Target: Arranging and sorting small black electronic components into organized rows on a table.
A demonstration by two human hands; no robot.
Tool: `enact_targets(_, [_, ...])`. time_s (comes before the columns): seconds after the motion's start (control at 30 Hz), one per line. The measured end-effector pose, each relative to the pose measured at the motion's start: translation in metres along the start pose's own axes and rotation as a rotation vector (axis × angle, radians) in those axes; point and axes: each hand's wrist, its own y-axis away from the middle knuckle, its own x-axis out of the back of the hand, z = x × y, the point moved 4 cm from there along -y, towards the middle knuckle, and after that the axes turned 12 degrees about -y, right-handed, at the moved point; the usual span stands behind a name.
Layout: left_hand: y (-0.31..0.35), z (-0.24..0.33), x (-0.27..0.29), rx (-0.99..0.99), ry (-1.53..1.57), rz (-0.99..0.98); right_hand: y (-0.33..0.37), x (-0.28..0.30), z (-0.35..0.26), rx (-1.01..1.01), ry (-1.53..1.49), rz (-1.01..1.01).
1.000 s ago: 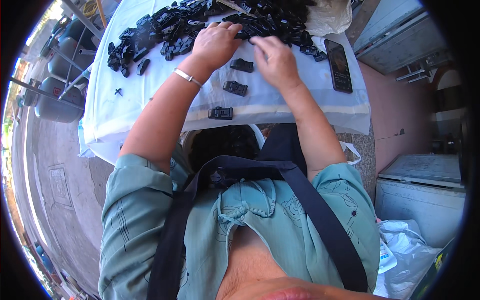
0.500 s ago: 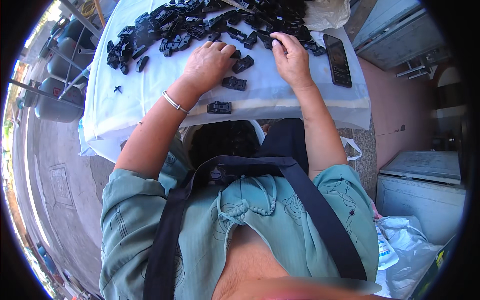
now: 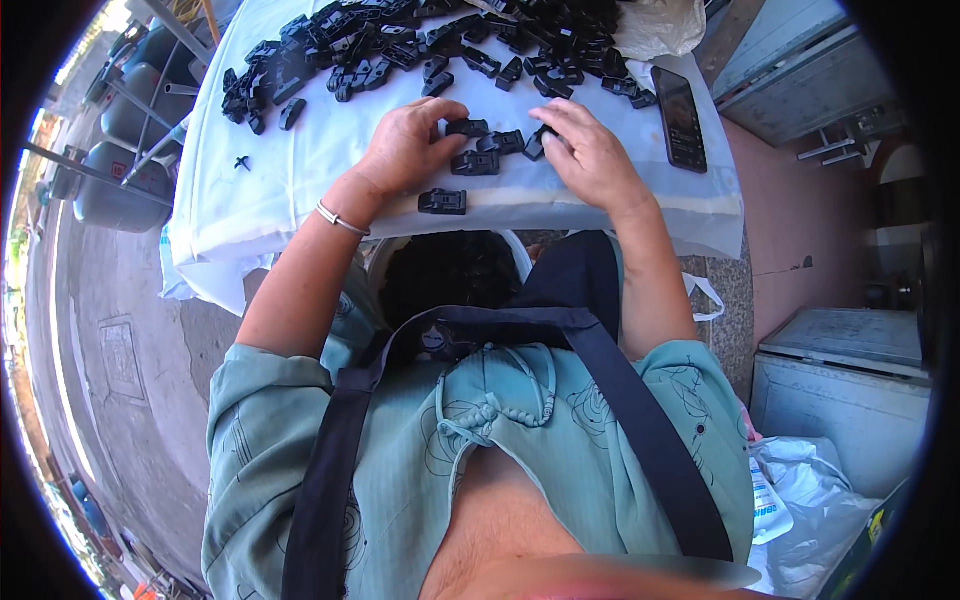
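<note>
Beside my left hand (image 3: 405, 148) lies a small black plastic part (image 3: 468, 127), its left end between my curled fingers and thumb. Another black part (image 3: 536, 144) is pinched by my right hand (image 3: 594, 162), tilted at the fingertips. Between the two hands sit a third part (image 3: 504, 143) and, just nearer, a part with a raised middle (image 3: 474, 163). One more (image 3: 442, 202) rests alone close to the table's front edge. A large heap of similar black parts (image 3: 400, 50) spreads along the far side.
A white cloth (image 3: 300, 190) covers the table. A phone (image 3: 679, 120) lies at the right, near a pale plastic bag (image 3: 668, 25). Below the front edge, a white bucket (image 3: 524, 262) holds dark pieces. A small black cross-shaped piece (image 3: 242, 163) lies at the left.
Both hands have drawn back from the heap toward me, the right one bringing a part with it. The parts between the hands now sit closer together in a row.
</note>
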Motion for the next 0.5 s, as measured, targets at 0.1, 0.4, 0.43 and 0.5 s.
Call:
enact_targets(0.1, [0.000, -0.001, -0.002, 0.057, 0.011, 0.018, 0.008, 0.003, 0.003, 0.264, 0.196, -0.146])
enact_targets(0.4, [-0.004, -0.006, -0.010, 0.088, 0.037, 0.066, -0.034, -0.021, -0.005, 0.013, -0.168, 0.064])
enact_targets(0.43, [-0.003, -0.008, -0.009, 0.110, 0.038, 0.060, -0.039, -0.032, -0.013, 0.142, -0.179, -0.007])
enact_targets(0.5, [-0.006, -0.010, -0.011, 0.128, 0.042, 0.039, -0.042, -0.044, -0.012, 0.185, -0.121, -0.011])
